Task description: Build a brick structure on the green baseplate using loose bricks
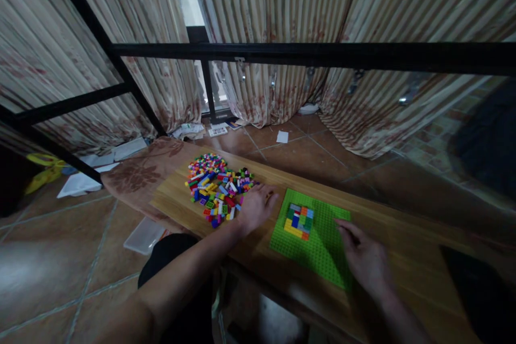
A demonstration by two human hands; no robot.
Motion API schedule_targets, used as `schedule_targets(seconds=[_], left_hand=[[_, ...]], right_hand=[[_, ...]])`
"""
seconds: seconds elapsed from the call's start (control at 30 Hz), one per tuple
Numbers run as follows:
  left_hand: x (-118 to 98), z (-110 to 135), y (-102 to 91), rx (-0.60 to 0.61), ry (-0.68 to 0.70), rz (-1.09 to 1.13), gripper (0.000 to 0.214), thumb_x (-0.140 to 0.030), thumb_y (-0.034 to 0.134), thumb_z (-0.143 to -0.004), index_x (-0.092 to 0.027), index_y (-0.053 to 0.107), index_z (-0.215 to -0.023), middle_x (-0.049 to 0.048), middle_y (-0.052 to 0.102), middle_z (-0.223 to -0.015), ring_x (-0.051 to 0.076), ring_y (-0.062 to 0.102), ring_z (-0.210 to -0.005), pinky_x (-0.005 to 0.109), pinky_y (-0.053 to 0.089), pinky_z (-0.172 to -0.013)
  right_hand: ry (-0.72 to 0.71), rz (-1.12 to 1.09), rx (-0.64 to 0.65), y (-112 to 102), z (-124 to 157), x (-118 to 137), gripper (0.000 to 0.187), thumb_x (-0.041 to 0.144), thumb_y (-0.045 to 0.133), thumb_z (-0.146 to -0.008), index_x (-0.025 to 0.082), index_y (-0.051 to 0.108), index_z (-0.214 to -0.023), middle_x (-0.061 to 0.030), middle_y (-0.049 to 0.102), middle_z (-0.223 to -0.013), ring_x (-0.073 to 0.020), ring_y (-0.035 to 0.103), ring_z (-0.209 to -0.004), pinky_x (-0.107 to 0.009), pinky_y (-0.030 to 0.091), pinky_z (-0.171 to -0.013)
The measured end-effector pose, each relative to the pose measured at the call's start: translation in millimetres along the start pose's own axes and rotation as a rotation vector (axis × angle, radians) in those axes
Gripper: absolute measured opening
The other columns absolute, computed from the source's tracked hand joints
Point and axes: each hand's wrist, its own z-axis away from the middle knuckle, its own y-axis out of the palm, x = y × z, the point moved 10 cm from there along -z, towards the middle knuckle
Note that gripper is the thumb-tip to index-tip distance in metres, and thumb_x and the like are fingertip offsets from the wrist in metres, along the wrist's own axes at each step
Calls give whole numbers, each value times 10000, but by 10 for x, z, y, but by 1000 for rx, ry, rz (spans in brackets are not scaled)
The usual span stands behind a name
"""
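A green studded baseplate (322, 247) lies on the wooden table (403, 236). A small patch of coloured bricks (299, 220) is fixed near its far left corner. A pile of loose coloured bricks (215, 185) sits on the table to the left. My left hand (256, 205) rests at the pile's right edge, fingers curled down onto the table beside the bricks; what they hold is hidden. My right hand (365, 255) lies flat on the baseplate's right side, fingers stretched out, holding nothing.
A brown patterned cloth (141, 172) covers the table's left end. A black metal frame (322, 54) crosses in front of striped curtains (282, 11). Papers (80, 183) and a clear plastic lid (145, 235) lie on the tiled floor.
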Motion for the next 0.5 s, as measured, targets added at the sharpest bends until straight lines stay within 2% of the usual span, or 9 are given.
schedule_targets(seconds=[0.1,0.17,0.2,0.27,0.37,0.43,0.5], left_hand=[[130,-104,-180,-16,16,89,248,-280,500,-930,-167,675,-1064,80,724,-993,185,662,-914,296,506,-871],[303,-198,-365,-50,-11,185,267,-276,498,-928,-161,679,-1087,72,733,-1003,171,673,-886,273,509,-846],[415,-245,-452,-59,-42,232,268,-283,499,-927,-161,687,-1074,61,739,-975,166,676,-869,259,511,-821],[646,-323,-646,-113,-110,325,276,-279,479,-930,-154,703,-1034,42,740,-902,155,675,-819,239,510,-769],[846,-394,-893,-198,-123,438,283,-270,504,-905,-128,708,-1039,41,730,-851,150,661,-770,226,499,-707],[924,-401,-998,-235,-137,492,280,-260,518,-890,-121,708,-1042,38,723,-823,140,648,-724,218,489,-667],[971,-382,-1064,-255,-157,527,271,-243,529,-877,-120,709,-1037,35,718,-800,135,640,-698,216,485,-650]], right_hand=[[4,45,-64,-120,105,32,364,479,501,-886,215,714,-1019,-86,741,-1057,-244,709,-879,-362,551,-799],[-8,57,-88,-109,190,236,330,470,513,-889,232,712,-1003,-76,733,-1070,-243,699,-934,-354,544,-819],[-31,37,-57,-19,225,404,307,453,517,-895,241,710,-1005,-68,730,-1070,-236,693,-955,-347,540,-835],[-86,-31,44,299,279,813,283,413,498,-920,249,710,-1010,-59,731,-1025,-214,694,-919,-328,542,-819],[-158,-99,182,943,305,1386,269,332,469,-936,237,706,-1022,-61,727,-1010,-199,687,-928,-320,536,-831],[-150,-86,201,1317,268,1584,254,273,472,-919,220,699,-1017,-65,722,-989,-197,682,-916,-323,532,-831],[-145,-28,211,1606,219,1678,239,233,489,-893,210,695,-1013,-67,712,-967,-200,674,-893,-320,529,-808]])
